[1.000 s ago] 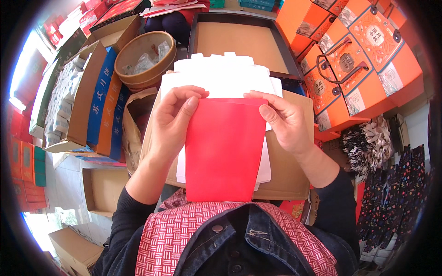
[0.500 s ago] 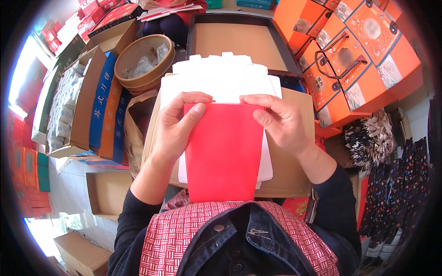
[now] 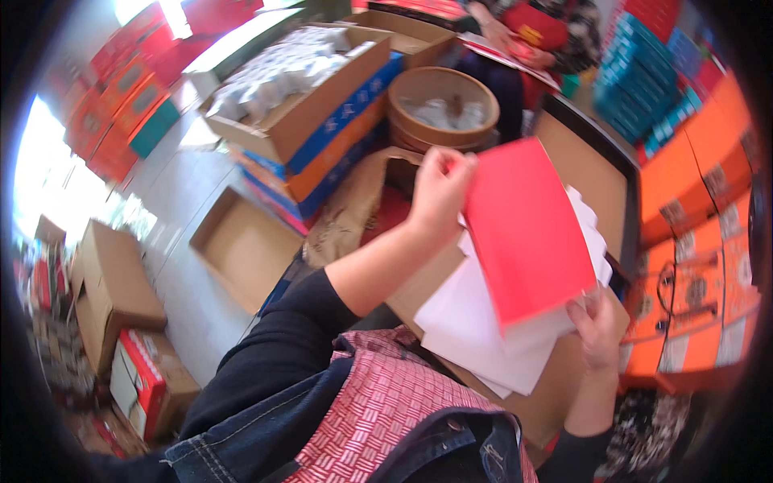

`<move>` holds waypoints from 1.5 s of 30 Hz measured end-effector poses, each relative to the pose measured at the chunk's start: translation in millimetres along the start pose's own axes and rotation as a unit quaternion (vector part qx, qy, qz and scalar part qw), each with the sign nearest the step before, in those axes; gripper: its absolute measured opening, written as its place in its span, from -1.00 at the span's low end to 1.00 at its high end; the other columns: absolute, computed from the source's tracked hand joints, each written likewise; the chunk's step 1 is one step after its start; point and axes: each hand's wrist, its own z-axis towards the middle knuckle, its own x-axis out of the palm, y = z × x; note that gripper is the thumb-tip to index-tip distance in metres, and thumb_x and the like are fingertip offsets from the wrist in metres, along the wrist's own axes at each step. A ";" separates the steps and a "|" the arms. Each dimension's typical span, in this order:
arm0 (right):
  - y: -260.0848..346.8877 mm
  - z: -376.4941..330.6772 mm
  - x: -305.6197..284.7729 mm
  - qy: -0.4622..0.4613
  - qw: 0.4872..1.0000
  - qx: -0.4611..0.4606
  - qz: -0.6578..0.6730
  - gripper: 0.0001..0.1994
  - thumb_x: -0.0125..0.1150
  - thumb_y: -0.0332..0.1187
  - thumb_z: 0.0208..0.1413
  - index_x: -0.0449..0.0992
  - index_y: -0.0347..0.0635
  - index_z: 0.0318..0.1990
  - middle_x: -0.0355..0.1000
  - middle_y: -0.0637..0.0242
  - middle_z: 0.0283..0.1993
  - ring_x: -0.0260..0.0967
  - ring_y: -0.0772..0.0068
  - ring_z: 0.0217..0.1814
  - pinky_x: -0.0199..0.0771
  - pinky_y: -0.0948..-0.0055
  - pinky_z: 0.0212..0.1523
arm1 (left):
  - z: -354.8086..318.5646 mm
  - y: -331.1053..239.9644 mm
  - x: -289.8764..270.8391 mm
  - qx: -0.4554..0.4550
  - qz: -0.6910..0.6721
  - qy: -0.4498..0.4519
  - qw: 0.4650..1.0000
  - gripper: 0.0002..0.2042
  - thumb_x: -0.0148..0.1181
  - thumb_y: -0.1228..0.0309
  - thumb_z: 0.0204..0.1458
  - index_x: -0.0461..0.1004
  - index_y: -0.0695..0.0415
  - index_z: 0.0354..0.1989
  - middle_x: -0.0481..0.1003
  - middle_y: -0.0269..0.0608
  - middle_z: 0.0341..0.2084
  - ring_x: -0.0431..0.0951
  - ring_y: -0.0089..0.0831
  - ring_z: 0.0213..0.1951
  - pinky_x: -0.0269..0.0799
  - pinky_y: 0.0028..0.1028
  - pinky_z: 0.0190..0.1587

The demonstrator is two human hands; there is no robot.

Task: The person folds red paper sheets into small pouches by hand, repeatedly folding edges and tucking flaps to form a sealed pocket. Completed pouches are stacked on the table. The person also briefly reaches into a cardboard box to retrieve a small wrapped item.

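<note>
A flat red card or panel [image 3: 527, 229] slants across a stack of white cut sheets [image 3: 463, 322]. My left hand [image 3: 441, 193] is closed in a pinch beside the card's far left corner; what its fingertips hold, if anything, is too small to make out. At the near right edge my right hand [image 3: 594, 326] grips the card between thumb and fingers, and this area is slightly blurred. Beneath the sheets lies a brown cardboard surface [image 3: 555, 410].
A round tub [image 3: 394, 109] with clear plastic stands beyond. To the left are a carton [image 3: 302, 133] of white packets and a shallow cardboard tray [image 3: 241, 249]. Orange boxes [image 3: 684, 298] stack at right, near a black-rimmed tray [image 3: 626, 173]. Another person's hands [image 3: 503, 36] hold papers at the back.
The view has swung left. The red card has turned and tilted; my left hand has left its top edge for the corner, and my right hand has moved to the near edge.
</note>
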 end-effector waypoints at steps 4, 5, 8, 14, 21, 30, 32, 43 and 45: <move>0.2 14.6 -36.2 -0.025 0.995 0.041 -0.083 -0.75 0.19 -0.45 0.11 0.48 -0.41 -0.09 0.50 0.33 -0.21 0.42 0.57 -0.21 0.41 0.58 -0.15 | -50.0 -4.7 -36.8 -0.019 0.270 0.138 0.953 -0.88 0.19 0.51 -0.02 0.37 0.17 -0.50 0.43 -0.29 -0.39 0.41 -0.56 -0.29 0.36 -0.54 -0.25; -2.9 17.4 -43.6 -0.027 0.984 0.049 -0.167 -0.77 0.20 -0.43 0.09 0.51 -0.40 -0.13 0.51 0.35 -0.26 0.42 0.58 -0.22 0.41 0.60 -0.18 | -56.1 -7.9 -48.3 0.037 0.365 0.127 0.921 -0.87 0.22 0.51 -0.04 0.37 0.19 -0.51 0.43 -0.25 -0.38 0.42 -0.51 -0.26 0.37 -0.51 -0.22; -16.8 17.8 -53.7 -0.012 0.948 0.148 -0.281 -0.67 0.26 -0.43 -0.02 0.50 -0.32 -0.06 0.48 0.34 -0.23 0.41 0.53 -0.14 0.38 0.58 -0.13 | 10.4 -46.8 -103.7 0.400 0.449 0.014 0.799 -0.87 0.24 0.51 -0.15 0.39 0.22 -0.55 0.44 -0.10 -0.39 0.44 -0.22 -0.23 0.37 -0.34 -0.17; -16.2 -7.5 -80.9 -0.055 0.993 -0.002 -0.108 -0.57 0.15 -0.45 -0.01 0.37 -0.34 0.08 0.32 0.23 0.08 0.29 0.39 0.12 0.39 0.44 0.00 | 203.7 -165.7 -267.8 0.275 0.759 -0.227 0.544 -0.68 0.23 0.29 -0.12 0.50 0.26 -0.24 0.48 0.07 -0.19 0.47 -0.09 -0.06 0.38 -0.26 0.02; -33.2 -30.3 -100.3 -0.188 0.974 0.092 -0.083 -0.74 0.11 -0.41 0.15 0.41 -0.30 -0.02 0.42 0.34 -0.09 0.39 0.58 -0.21 0.42 0.60 -0.27 | 270.0 -178.9 -337.4 -0.033 0.754 -0.353 0.553 -0.72 0.01 0.36 0.02 0.57 0.18 -0.17 0.51 0.00 -0.07 0.51 -0.13 0.01 0.43 -0.28 0.02; 43.9 -7.9 -6.2 -0.147 0.983 -0.112 0.001 -0.69 0.02 -0.27 0.25 0.43 -0.38 -0.06 0.46 0.13 -0.08 0.44 0.38 -0.08 0.50 0.40 -0.05 | 158.5 -160.2 -205.2 0.568 0.524 -0.121 0.623 -0.86 0.13 0.43 0.13 0.47 0.21 -0.42 0.51 -0.14 -0.41 0.51 -0.29 -0.39 0.41 -0.40 -0.34; 58.2 0.8 31.9 -0.027 0.996 -0.052 0.067 -0.13 0.13 0.14 0.08 0.04 -0.47 0.28 0.14 -0.23 0.26 0.36 0.05 0.14 0.45 0.24 0.07 | 94.5 -130.8 -141.4 0.670 0.554 -0.028 0.493 -0.95 0.15 0.52 0.10 0.47 0.23 -0.34 0.54 -0.12 -0.35 0.54 -0.47 -0.32 0.47 -0.44 -0.25; 23.2 -78.4 17.3 -0.314 0.912 -0.067 0.255 -0.78 0.12 -0.49 0.10 0.40 -0.32 -0.09 0.48 0.27 -0.21 0.50 0.49 -0.21 0.53 0.51 -0.17 | -52.6 -33.7 7.4 0.503 0.379 0.536 0.563 -0.20 0.38 -0.10 -0.37 0.42 0.18 0.06 0.23 0.13 0.21 0.12 0.08 0.30 0.13 -0.04 0.24; 3.6 -105.5 -6.2 -0.399 0.878 -0.059 0.256 -0.78 0.10 -0.53 0.10 0.39 -0.35 -0.09 0.48 0.24 -0.18 0.51 0.46 -0.20 0.55 0.46 -0.15 | -25.5 -23.5 -7.1 0.365 0.434 0.562 0.602 0.18 0.37 -0.30 -0.67 0.16 0.05 0.28 0.04 0.03 0.32 -0.07 0.04 0.37 -0.04 0.01 0.32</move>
